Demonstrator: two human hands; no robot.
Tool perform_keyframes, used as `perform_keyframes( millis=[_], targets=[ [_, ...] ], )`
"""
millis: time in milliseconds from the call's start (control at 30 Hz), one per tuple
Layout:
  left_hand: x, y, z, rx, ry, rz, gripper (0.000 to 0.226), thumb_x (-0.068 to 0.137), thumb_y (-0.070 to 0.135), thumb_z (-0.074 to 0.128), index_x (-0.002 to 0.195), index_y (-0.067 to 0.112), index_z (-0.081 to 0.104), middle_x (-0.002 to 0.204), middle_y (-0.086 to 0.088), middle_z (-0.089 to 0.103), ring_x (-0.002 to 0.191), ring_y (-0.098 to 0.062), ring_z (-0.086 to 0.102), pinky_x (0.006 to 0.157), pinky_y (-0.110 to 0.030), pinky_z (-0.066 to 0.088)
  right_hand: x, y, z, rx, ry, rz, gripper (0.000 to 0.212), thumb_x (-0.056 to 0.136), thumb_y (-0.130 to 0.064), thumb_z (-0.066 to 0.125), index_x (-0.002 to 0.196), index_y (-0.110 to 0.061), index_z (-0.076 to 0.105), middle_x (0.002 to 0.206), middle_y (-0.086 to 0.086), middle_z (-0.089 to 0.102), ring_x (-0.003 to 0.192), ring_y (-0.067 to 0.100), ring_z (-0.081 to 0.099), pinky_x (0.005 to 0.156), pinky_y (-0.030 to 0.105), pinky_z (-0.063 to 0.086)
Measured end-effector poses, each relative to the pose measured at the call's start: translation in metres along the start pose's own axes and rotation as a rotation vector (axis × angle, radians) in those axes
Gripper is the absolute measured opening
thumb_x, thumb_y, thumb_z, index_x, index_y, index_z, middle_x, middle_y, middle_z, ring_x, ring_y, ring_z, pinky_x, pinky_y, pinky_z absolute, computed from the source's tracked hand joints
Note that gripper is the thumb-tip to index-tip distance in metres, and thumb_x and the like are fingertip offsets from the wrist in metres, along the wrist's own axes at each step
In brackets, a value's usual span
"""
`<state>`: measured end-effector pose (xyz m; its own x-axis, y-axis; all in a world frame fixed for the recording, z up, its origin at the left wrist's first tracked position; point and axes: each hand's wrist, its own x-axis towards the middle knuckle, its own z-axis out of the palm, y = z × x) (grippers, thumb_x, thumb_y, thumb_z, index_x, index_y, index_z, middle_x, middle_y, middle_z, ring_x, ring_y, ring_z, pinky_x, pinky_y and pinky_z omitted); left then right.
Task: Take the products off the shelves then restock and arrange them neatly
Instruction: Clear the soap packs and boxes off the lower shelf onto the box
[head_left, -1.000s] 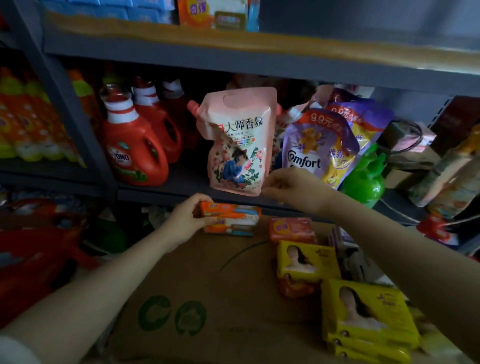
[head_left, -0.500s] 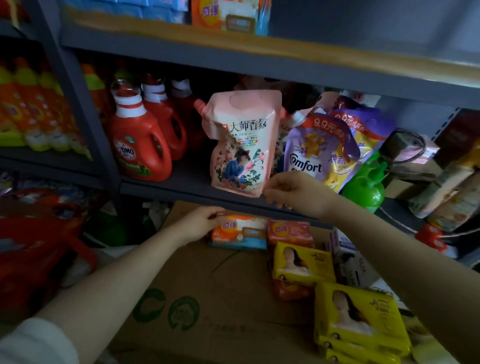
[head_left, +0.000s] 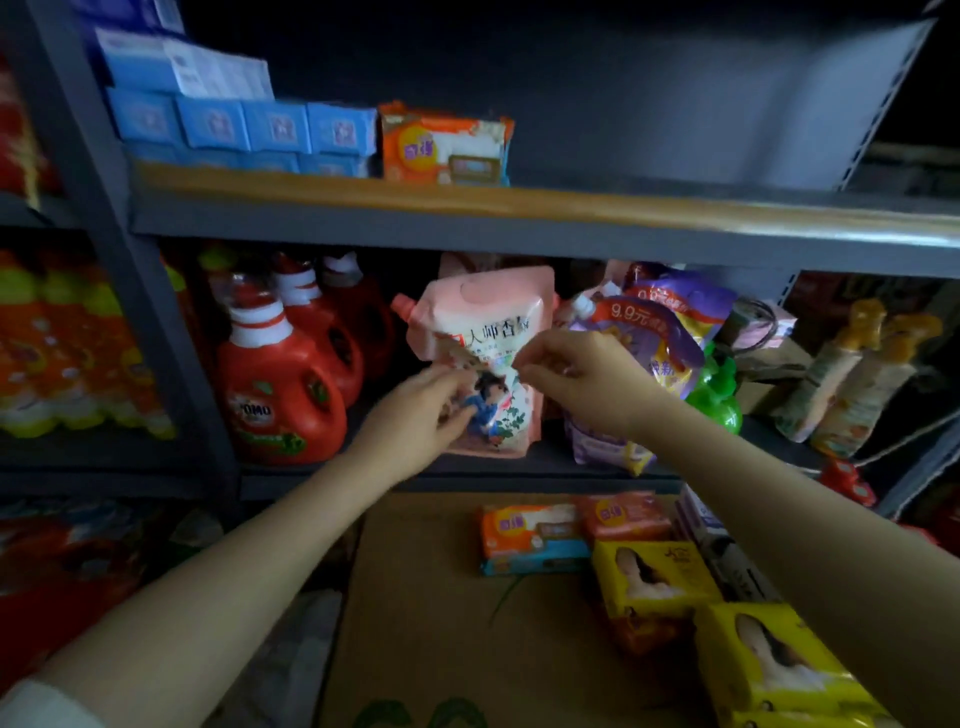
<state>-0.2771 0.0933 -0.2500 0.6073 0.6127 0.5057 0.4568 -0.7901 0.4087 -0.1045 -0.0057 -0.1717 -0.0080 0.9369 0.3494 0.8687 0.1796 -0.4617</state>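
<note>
Both the left hand (head_left: 415, 410) and right hand (head_left: 582, 382) pinch the glossy pink spouted refill pouch (head_left: 485, 364) upright on the middle shelf (head_left: 519, 467), wedged between rigid red detergent jugs (head_left: 280, 389) and crinkled purple softener pouches (head_left: 654, 332).

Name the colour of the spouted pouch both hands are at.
Pale pink, with a printed figure in blue and flowers: the spouted pouch, seen in the head view.

Dim, shadowy view, motion-blurred throughout, with wide-angle bending at edges.
</note>
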Motion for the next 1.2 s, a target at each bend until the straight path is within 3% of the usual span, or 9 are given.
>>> perform_keyframes(
  millis=[100,167,267,333,500,700,900,1067,1200],
  targets=[
    [0.026,-0.003,-0.061,0.329,0.432,0.292,0.038,0.084,0.023,0.052,0.115,0.002,0.058,0.115,-0.016,0.059,0.113,-0.031,0.046,0.100,-0.039,0.038,0.032,-0.029,-0.013,-0.078,0.216,-0.103,0.015,0.089,-0.010,0.056,0.099,-0.005,0.067,0.097,0.007,0.068,0.085,0.014,0.056,0.069,0.011,0.033],
    [0.043,-0.012,-0.095,0.479,0.550,0.312,0.049,0.083,0.026,0.057,0.124,0.000,0.052,0.124,-0.019,0.054,0.123,-0.031,0.037,0.107,-0.041,0.030,0.058,-0.042,-0.026,-0.168,0.379,-0.179,0.020,0.085,-0.008,0.053,0.099,-0.004,0.066,0.098,0.013,0.066,0.092,0.028,0.058,0.074,0.015,0.029],
    [0.068,-0.033,-0.128,0.608,0.427,0.210,0.076,0.076,0.039,0.065,0.135,-0.001,0.040,0.140,-0.020,0.042,0.133,-0.036,0.030,0.108,-0.049,0.027,0.094,-0.056,-0.039,-0.225,0.474,-0.148,0.039,0.080,-0.006,0.040,0.114,-0.007,0.061,0.117,0.014,0.059,0.107,0.035,0.051,0.088,0.027,0.033],
    [0.080,-0.042,-0.139,0.619,0.325,0.165,0.087,0.071,0.044,0.072,0.136,-0.003,0.039,0.144,-0.022,0.037,0.134,-0.040,0.031,0.108,-0.050,0.025,0.114,-0.064,-0.039,-0.244,0.409,-0.080,0.050,0.081,0.001,0.038,0.128,-0.008,0.051,0.135,0.010,0.049,0.125,0.032,0.040,0.101,0.031,0.030],
    [0.088,-0.047,-0.142,0.567,0.279,0.190,0.090,0.070,0.047,0.071,0.140,0.003,0.036,0.150,-0.019,0.027,0.139,-0.037,0.023,0.111,-0.046,0.018,0.155,-0.071,-0.036,-0.359,0.279,-0.004,0.054,0.093,-0.004,0.039,0.145,-0.013,0.028,0.153,0.004,0.025,0.142,0.024,0.017,0.116,0.034,0.014],
    [0.090,-0.049,-0.141,0.589,0.297,0.245,0.085,0.063,0.052,0.072,0.127,0.000,0.050,0.129,-0.020,0.052,0.120,-0.038,0.049,0.106,-0.050,0.030,0.168,-0.056,-0.047,-0.608,0.271,0.058,0.047,0.097,-0.018,0.039,0.143,-0.022,0.033,0.144,0.007,0.041,0.127,0.032,0.036,0.103,0.040,0.029],
    [0.089,-0.045,-0.139,0.585,0.345,0.229,0.082,0.058,0.047,0.077,0.121,-0.001,0.056,0.111,-0.022,0.057,0.107,-0.041,0.055,0.097,-0.053,0.041,0.174,-0.055,-0.065,-0.557,0.251,0.081,0.051,0.084,-0.033,0.065,0.130,-0.018,0.048,0.131,0.009,0.045,0.120,0.029,0.039,0.095,0.043,0.041],
    [0.086,-0.039,-0.140,0.562,0.327,0.183,0.081,0.057,0.044,0.080,0.120,0.000,0.055,0.107,-0.022,0.056,0.104,-0.040,0.055,0.093,-0.050,0.044,0.174,-0.063,-0.066,-0.390,0.176,0.098,0.050,0.083,-0.028,0.068,0.122,-0.012,0.041,0.119,0.013,0.056,0.104,0.027,0.054,0.089,0.043,0.049],
    [0.082,-0.031,-0.144,0.493,0.276,0.117,0.083,0.063,0.043,0.079,0.128,0.001,0.050,0.120,-0.020,0.053,0.116,-0.039,0.049,0.100,-0.048,0.038,0.150,-0.063,-0.066,-0.490,0.372,-0.074,0.044,0.088,-0.017,0.060,0.130,-0.013,0.046,0.125,0.008,0.051,0.115,0.027,0.044,0.090,0.044,0.045]
  ],
)
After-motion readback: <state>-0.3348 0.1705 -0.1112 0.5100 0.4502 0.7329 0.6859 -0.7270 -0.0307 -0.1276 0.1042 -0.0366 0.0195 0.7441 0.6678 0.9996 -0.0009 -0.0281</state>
